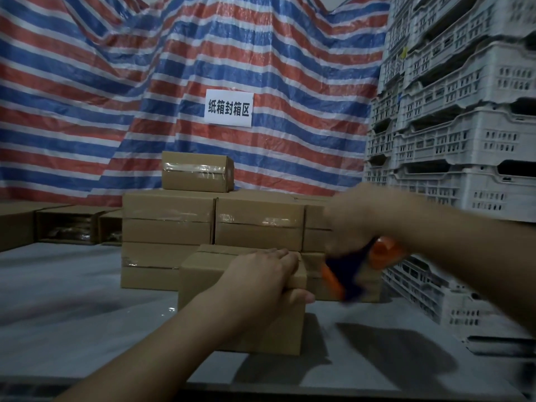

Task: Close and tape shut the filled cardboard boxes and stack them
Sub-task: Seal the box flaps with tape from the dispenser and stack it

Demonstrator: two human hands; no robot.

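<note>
Nearest the camera, a closed cardboard box [203, 274] stands on the grey table [72, 300], its top flaps down with the seam running across the lid. The left hand [261, 277] lies over the box's right top edge, fingers flat along the lid and thumb down the near face, clasping that corner. Just to the right, the right hand [356, 219] is blurred; its fingers are wrapped round the handle of an orange and dark blue tape dispenser [353, 271], held tilted just off the box's right end. Whether the dispenser touches the box cannot be told. Directly behind stands a stack of taped boxes [171, 224], two layers with clear tape along the seams, and a single smaller taped box [197, 172] on top. To the left of the stack, open boxes [69, 227] lie on their sides with dark contents showing. On the right, white slotted plastic crates [464, 140] are piled high. Behind everything hangs a red, white and blue striped tarpaulin [87, 82] bearing a white paper sign [228, 108] with black characters.
</note>
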